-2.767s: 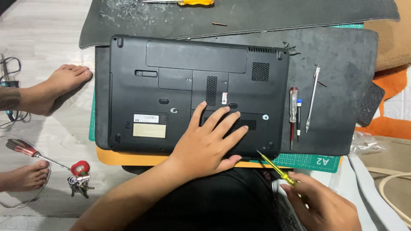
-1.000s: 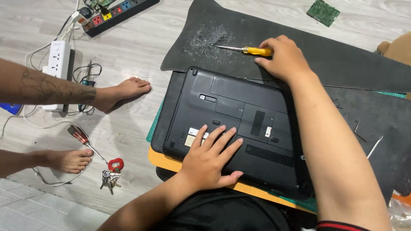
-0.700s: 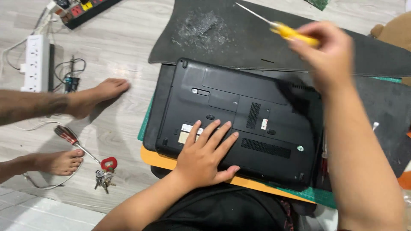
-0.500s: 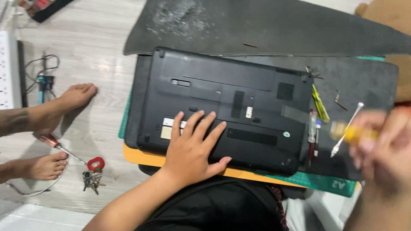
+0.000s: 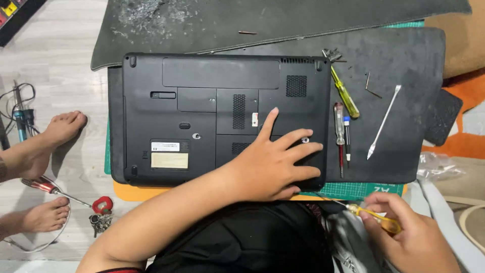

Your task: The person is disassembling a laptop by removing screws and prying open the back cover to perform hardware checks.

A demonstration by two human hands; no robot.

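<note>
The laptop lies bottom-up on a dark mat on the floor, near the person's lap. The left hand rests flat and open on its near right corner, gripping nothing. The right hand, at the near right, has its grip closed on a yellow-handled screwdriver, tip pointing toward that corner. All bottom covers look in place, so opening seems barely begun. A few loose screws lie by the far right corner; other screwdrivers and a white pry tool lie right of the laptop.
</note>
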